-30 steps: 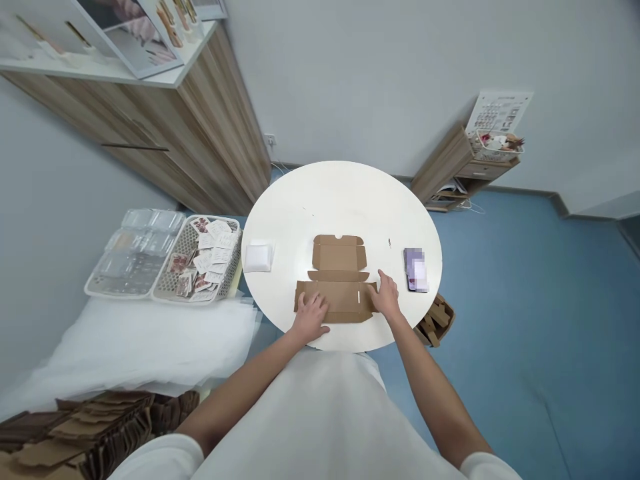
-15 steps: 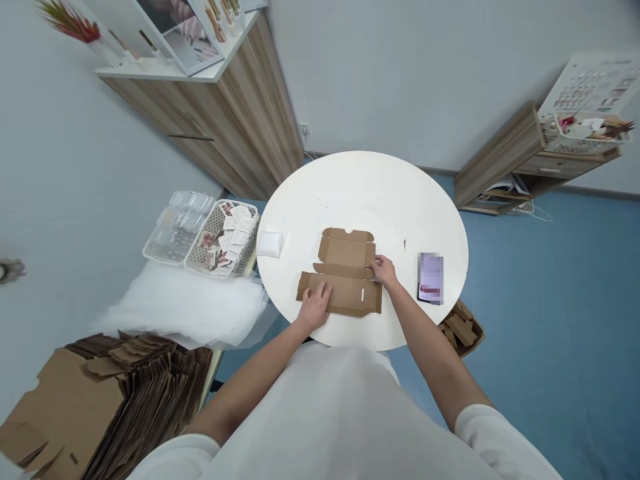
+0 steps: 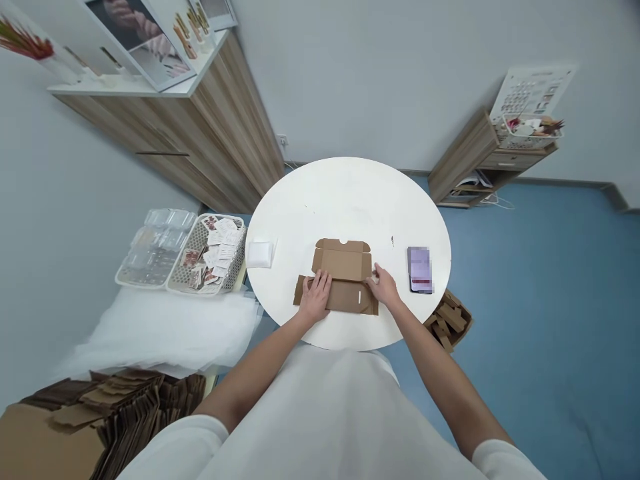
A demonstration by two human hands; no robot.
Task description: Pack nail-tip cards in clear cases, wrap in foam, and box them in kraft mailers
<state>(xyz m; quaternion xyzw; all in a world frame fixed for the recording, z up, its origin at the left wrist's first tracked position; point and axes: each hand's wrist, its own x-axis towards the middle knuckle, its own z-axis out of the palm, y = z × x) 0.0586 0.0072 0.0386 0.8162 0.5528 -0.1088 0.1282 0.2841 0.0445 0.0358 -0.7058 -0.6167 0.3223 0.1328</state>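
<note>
A brown cardboard box blank [image 3: 345,264], partly folded, lies on the white round table [image 3: 350,193] in front of me. Its far panel has side flaps and a small notch in the far edge; the near panel shows a short white slot. My left hand [image 3: 315,298] rests on the left part of the near panel and the fold, fingers stretched out flat. At the right end of the fold, my right hand [image 3: 384,287] grips the cardboard edge between thumb and fingers. Part of the fold is hidden under both hands.
A phone [image 3: 420,270] lies at the table's right, a white packet [image 3: 260,254] at its left. Left of the table are a basket of cards [image 3: 215,253], white sheets [image 3: 165,327] and stacked cardboard blanks [image 3: 125,413]. A box of cardboard pieces [image 3: 450,319] stands low at right.
The strip between the two panels has tilted up and the near panel's front edge looks folded. My left hand has slid forward towards the fold. The whole view has shifted slightly.
</note>
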